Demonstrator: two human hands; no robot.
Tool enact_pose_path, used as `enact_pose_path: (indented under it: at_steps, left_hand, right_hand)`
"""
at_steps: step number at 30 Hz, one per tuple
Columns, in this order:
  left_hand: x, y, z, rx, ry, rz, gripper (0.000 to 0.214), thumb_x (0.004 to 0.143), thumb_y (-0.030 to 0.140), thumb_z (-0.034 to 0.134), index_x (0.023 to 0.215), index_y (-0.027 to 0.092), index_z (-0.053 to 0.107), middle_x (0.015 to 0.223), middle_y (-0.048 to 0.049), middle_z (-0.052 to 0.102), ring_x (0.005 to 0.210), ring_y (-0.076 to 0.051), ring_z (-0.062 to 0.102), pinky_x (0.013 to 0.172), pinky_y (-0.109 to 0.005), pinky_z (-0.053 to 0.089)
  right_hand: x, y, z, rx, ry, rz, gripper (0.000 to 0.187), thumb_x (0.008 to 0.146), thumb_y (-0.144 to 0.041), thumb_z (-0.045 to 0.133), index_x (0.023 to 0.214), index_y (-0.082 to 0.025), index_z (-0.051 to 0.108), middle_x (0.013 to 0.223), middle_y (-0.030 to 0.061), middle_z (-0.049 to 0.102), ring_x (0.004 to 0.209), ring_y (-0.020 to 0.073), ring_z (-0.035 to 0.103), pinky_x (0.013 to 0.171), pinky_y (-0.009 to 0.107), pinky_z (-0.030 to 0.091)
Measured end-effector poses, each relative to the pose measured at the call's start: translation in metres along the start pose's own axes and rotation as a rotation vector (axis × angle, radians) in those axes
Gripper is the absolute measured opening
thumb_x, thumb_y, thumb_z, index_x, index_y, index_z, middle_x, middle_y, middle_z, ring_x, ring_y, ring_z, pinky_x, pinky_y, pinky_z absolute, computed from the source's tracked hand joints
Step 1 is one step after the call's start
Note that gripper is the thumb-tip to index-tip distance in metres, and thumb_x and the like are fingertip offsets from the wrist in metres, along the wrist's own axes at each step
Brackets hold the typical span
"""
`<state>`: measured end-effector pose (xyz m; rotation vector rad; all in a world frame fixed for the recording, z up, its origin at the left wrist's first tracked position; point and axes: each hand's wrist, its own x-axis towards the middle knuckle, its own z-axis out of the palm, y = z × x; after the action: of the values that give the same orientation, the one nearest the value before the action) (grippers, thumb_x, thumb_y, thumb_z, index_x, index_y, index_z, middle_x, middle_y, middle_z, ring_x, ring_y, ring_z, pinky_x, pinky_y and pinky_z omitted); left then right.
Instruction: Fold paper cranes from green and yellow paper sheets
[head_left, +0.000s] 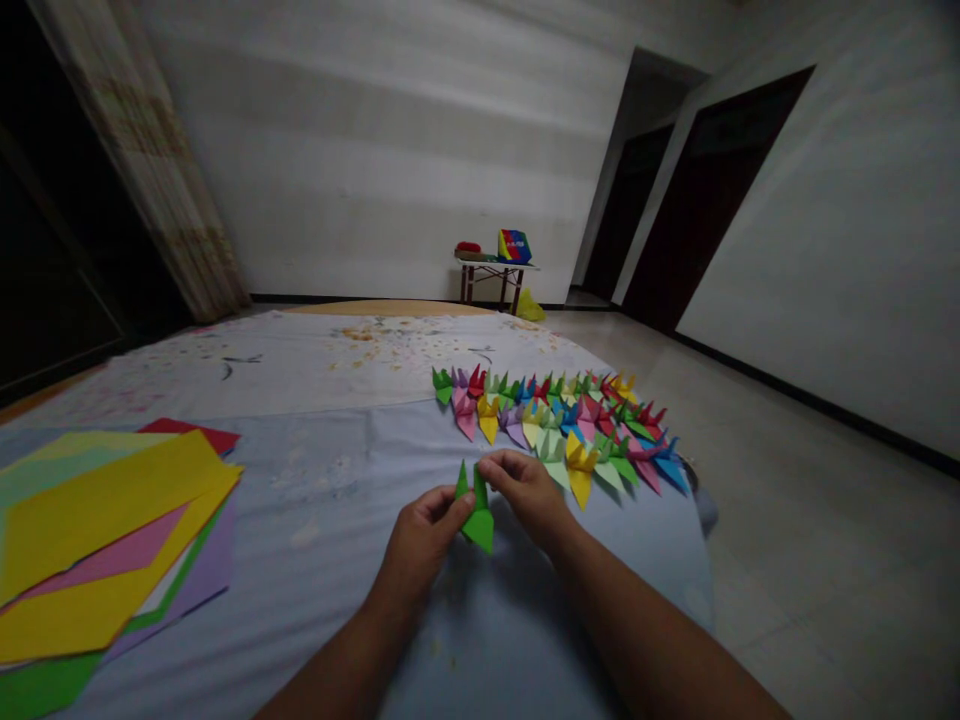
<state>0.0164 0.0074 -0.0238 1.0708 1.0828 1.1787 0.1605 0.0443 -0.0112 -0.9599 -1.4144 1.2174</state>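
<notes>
A green paper crane is held up over the front of the table, its wings pointing down toward me and two narrow points sticking up. My left hand pinches its body between thumb and fingers. At the top of the right-hand point, my right hand has thumb and forefinger closed on the paper. Just beyond my right hand stand rows of folded paper cranes in yellow, green, pink, blue, red and purple.
On the left lies a fanned stack of coloured paper sheets. A pale flowered cloth covers the table, whose right edge curves away to the tiled floor. Against the far wall is a small side table with a colourful box.
</notes>
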Motion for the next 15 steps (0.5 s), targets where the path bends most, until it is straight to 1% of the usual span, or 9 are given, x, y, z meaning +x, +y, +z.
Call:
enact_pose_path:
  at_steps: [5,11,15]
  left_hand:
    - [-0.0006,0.0012,0.0,0.026,0.038,-0.003,0.028,0.065,0.038,0.07,0.08,0.014,0.07,0.072,-0.0022,0.068,0.067,-0.016,0.058,0.064,-0.025,0.043]
    - [-0.0019,0.0026,0.0013,0.021,0.03,-0.017,0.029,0.066,0.039,0.069,0.083,0.015,0.07,0.069,-0.0013,0.068,0.066,-0.016,0.059,0.064,-0.025,0.043]
    - [-0.003,0.0033,0.0023,0.017,0.022,-0.007,0.028,0.066,0.038,0.069,0.083,0.015,0.071,0.07,-0.0011,0.069,0.067,-0.016,0.06,0.065,-0.024,0.043]
  right_hand:
    - [0.0013,0.0012,-0.001,0.048,-0.015,-0.012,0.03,0.076,-0.044,0.059,0.069,-0.016,0.063,0.064,-0.0002,0.057,0.059,0.0105,0.047,0.058,0.024,0.038]
    - [0.0022,0.0054,0.0,0.17,-0.031,0.064,0.025,0.072,-0.038,0.062,0.061,-0.016,0.059,0.057,-0.0028,0.05,0.055,0.009,0.043,0.057,0.023,0.034]
    - [0.0025,0.0055,-0.0001,0.196,-0.036,0.078,0.024,0.071,-0.036,0.063,0.06,-0.015,0.058,0.056,-0.0034,0.048,0.055,0.0087,0.042,0.057,0.024,0.033]
